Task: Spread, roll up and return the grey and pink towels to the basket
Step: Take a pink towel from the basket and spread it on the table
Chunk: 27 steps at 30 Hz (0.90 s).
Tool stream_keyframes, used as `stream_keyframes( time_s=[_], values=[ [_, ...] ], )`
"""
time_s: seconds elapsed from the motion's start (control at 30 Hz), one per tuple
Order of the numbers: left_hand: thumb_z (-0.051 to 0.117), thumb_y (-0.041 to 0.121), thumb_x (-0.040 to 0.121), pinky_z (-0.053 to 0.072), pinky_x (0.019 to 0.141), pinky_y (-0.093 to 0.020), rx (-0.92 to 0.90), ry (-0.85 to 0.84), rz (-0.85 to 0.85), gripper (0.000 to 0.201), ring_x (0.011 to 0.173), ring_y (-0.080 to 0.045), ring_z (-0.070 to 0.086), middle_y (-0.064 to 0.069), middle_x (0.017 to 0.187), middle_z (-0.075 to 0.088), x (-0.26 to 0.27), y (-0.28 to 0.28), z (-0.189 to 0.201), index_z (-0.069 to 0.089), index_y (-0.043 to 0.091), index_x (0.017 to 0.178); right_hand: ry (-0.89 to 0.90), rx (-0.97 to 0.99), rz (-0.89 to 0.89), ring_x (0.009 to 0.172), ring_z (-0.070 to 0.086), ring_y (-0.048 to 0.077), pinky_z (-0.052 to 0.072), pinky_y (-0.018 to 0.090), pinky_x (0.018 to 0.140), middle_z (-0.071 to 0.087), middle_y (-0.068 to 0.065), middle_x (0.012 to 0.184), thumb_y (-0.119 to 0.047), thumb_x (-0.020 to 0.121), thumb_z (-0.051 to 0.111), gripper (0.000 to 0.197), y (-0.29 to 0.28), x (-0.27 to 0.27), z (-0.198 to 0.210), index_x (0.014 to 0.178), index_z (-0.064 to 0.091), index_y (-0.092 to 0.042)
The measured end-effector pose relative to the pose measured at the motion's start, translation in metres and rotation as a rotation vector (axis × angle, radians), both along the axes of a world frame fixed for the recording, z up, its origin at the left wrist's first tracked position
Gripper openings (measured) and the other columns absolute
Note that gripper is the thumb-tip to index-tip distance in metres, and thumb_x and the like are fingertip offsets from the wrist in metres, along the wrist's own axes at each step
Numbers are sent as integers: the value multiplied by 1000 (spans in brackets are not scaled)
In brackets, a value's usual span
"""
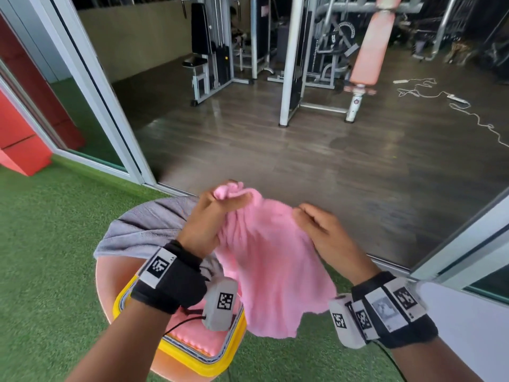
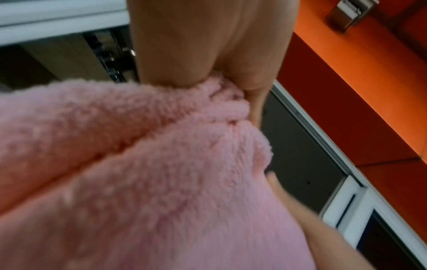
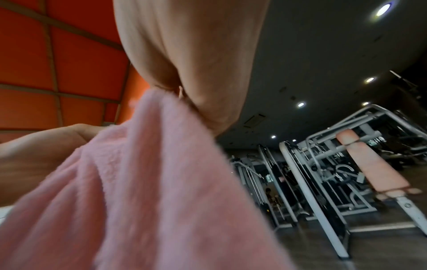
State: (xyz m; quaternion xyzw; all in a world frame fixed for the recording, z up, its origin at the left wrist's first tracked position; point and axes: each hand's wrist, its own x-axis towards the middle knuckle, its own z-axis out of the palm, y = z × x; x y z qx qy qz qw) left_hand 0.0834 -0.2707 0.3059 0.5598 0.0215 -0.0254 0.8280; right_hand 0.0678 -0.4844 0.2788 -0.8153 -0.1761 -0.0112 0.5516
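- The gym floor (image 1: 303, 166) beyond the basket lies bare up to the weight machines (image 1: 292, 59); the artificial turf (image 1: 41, 244) on the basket's near and left sides gives more open room.
- The pink stool (image 1: 104, 274) serves as worktop under the basket; the grey towel (image 1: 143, 224) is draped over its far edge, already out and loosely spread.
- The pink towel (image 1: 270, 260) hangs above the yellow basket (image 1: 234, 351), still bunched: the spreading step, I judge.
- The left hand (image 1: 212, 219) clutches a gathered wad of it; the right hand (image 1: 322, 230) pinches its top edge.
- Next, probably part the hands until the edge draws taut, clear of the door frame (image 1: 454, 244) right of the basket.
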Motion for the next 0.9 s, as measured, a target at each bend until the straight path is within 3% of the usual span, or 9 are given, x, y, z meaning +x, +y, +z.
stream_keyframes(
  time_s=[0.13,0.27,0.33,0.43,0.53,0.63,0.73,0.8,0.9],
  values=[
    [69,2,79,46,87,-32,94,-54,-380,15,94,-21,55,-12,95,58,-23,-25,-12,65,5,93,-56,48,33,65,42,0,36,18,62,49,-12,67,-18,101,52,23,11,8,18,80,56,-9],
    [73,-1,75,46,87,-34,84,-36,-228,26,90,-25,52,-17,90,51,-19,-30,-16,54,-17,85,37,126,55,68,47,7,36,22,61,56,1,69,-21,96,60,18,10,4,16,84,61,-8],
    [72,-2,74,47,85,-30,-37,2,-129,19,88,-24,54,-13,86,50,-13,-19,-12,54,-6,81,102,79,65,63,37,4,29,19,55,41,-4,64,-21,96,60,27,2,-1,9,72,54,-11],
    [69,-1,78,47,90,-35,-169,69,-52,22,94,-27,58,-14,92,57,-6,5,-9,58,4,97,139,13,72,63,31,8,24,22,54,31,-1,68,-29,94,59,40,-15,-8,3,70,47,0],
    [70,-3,76,50,87,-32,-69,14,-98,17,91,-24,61,-11,90,62,-9,3,-10,62,1,91,88,-35,83,64,32,5,25,22,57,31,-3,68,-23,96,58,34,-17,-9,11,72,49,-1],
    [72,4,76,46,90,-32,62,-35,-349,38,100,-24,55,-12,101,61,-18,-16,-20,57,-13,107,60,12,175,72,44,2,36,19,65,51,1,69,-23,93,62,23,0,-5,26,78,63,-4],
    [81,11,73,39,80,-36,105,-20,-398,51,87,-26,43,-18,89,45,-25,-22,-19,46,-24,86,69,22,181,79,52,7,40,23,73,63,14,79,-23,91,65,22,9,-4,31,86,66,-2],
    [77,-1,73,39,69,-27,144,-19,-300,36,74,-21,40,-14,76,39,-30,-19,-19,44,-14,69,144,73,155,83,59,11,42,26,78,69,16,89,-20,89,68,15,5,-4,23,90,65,-6],
    [75,-3,73,43,63,-27,144,16,-214,16,67,-19,48,-10,68,50,-42,-3,-34,59,-1,74,296,71,138,73,56,14,42,26,66,68,16,84,-31,80,72,21,-8,-11,-1,92,68,-15]
  ],
)
